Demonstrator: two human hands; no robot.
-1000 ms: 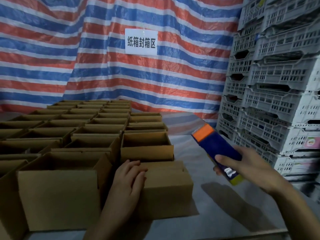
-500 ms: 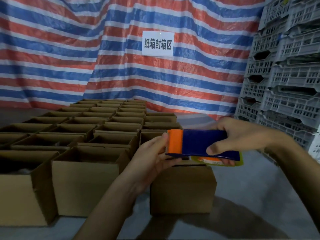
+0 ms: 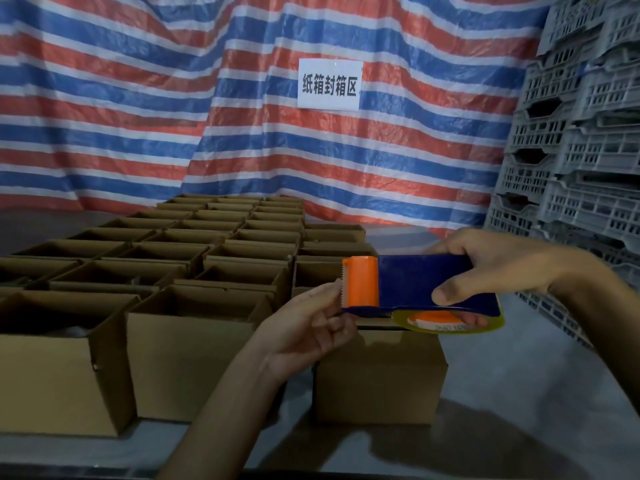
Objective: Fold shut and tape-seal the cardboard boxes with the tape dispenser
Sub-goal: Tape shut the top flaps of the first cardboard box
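I see my right hand (image 3: 485,268) wrapped around the tape dispenser (image 3: 415,282), thumb pressed on the smooth, dark blue, slab-like side and fingers curled underneath. It is held level in the air just above the closed cardboard box (image 3: 377,375). The dispenser's front end is a rounded orange plastic cap (image 3: 360,282) with a fine saw-toothed edge. A glossy yellowish tape roll (image 3: 446,323) with an orange core bulges out below the body. My left hand (image 3: 311,327) is at that toothed edge with its fingertips against it and the fingers bent. I cannot tell whether they pinch a tape end or only touch the plastic. The closed box is plain matte brown corrugated board, squat and rectangular, standing on the dull grey table (image 3: 519,393). To its left and behind, open boxes (image 3: 194,341) of the same board stand in tight rows. A crinkled woven tarp (image 3: 138,116) with red, white and blue stripes hangs behind, carrying a white paper sign (image 3: 329,84). Grey lattice plastic crates (image 3: 581,150) are stacked at the right.
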